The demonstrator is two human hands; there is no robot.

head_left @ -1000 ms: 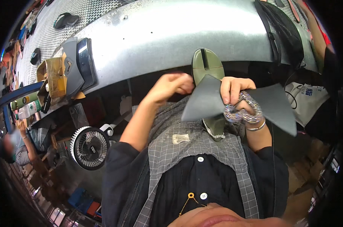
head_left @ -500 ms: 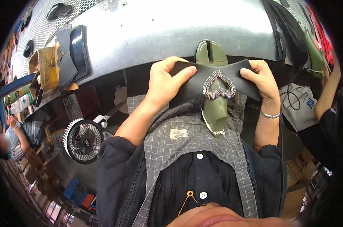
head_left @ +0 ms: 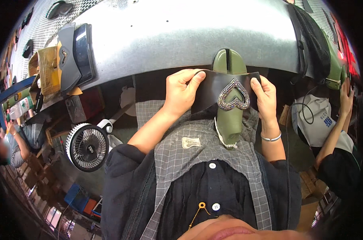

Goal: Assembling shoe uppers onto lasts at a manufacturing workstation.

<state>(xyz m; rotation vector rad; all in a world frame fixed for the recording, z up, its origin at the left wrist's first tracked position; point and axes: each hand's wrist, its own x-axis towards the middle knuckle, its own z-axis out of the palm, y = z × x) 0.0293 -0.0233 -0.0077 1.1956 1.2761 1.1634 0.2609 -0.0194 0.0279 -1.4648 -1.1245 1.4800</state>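
A green shoe last (head_left: 230, 120) stands on my lap with its toe toward the metal bench. A black leather strap (head_left: 210, 90) carrying a sparkling heart-shaped ornament (head_left: 234, 96) lies stretched across the last. My left hand (head_left: 181, 94) pinches the strap's left end. My right hand (head_left: 263, 98), a bracelet on its wrist, grips the right end. Both hands pull the strap flat over the last.
A curved metal bench (head_left: 181, 36) spans the top, with leather pieces and a dark pad (head_left: 75, 52) at its left. A small white fan (head_left: 87, 146) stands at lower left. Another person's arm (head_left: 341, 120) reaches in at the right, by a white bag (head_left: 315, 120).
The strap was held loose above the last by one hand a second ago. Both hands have since spread it across the last and drawn it tighter, the heart ornament centred.
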